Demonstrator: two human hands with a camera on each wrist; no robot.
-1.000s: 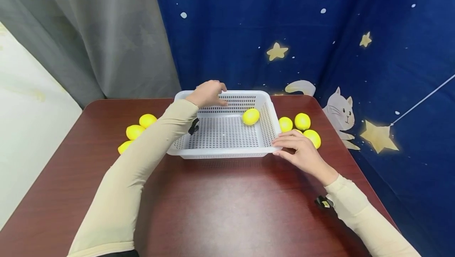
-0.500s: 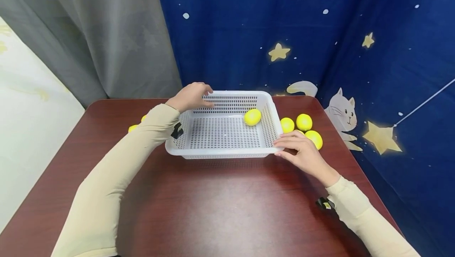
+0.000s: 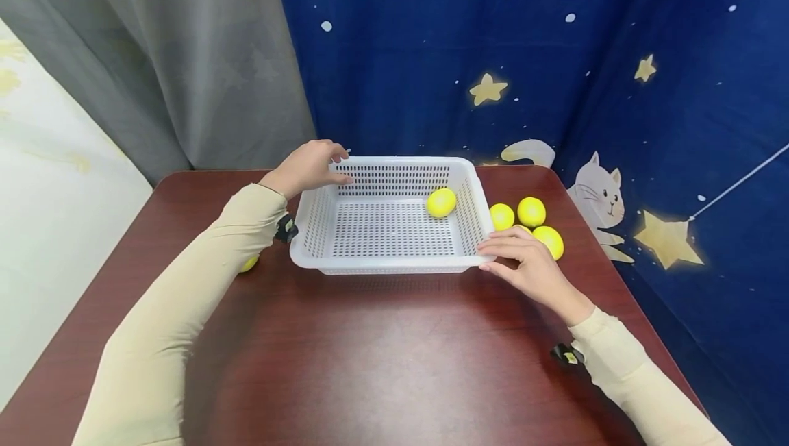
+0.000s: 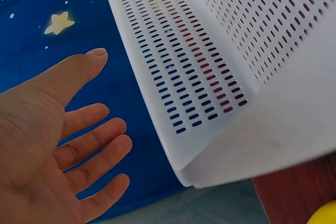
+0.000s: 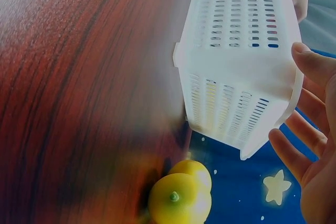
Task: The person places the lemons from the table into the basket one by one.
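Observation:
A white perforated plastic basket [image 3: 388, 264] sits at the far middle of the table, one lemon [image 3: 441, 203] lying in its right part. My right hand [image 3: 524, 264] holds the basket's near right corner; in the right wrist view its thumb presses the rim and the fingers reach round the outside. Over the back left corner hovers my left hand [image 3: 308, 168], fingers loosely bent with nothing between them. The left wrist view shows that hand [image 4: 68, 140] apart from the basket's rim [image 4: 142, 93].
Several lemons [image 3: 531, 212] lie on the table right of the basket. Another lemon [image 3: 249, 264] shows partly from behind the left sleeve [image 3: 179, 302]. Blue and grey curtains [image 3: 401, 55] hang just behind the dark red wooden table [image 3: 382, 357].
My left hand has moved leftward from above the basket's inside to its left end, the left forearm covering most of the left lemons. The right hand has stayed at its corner.

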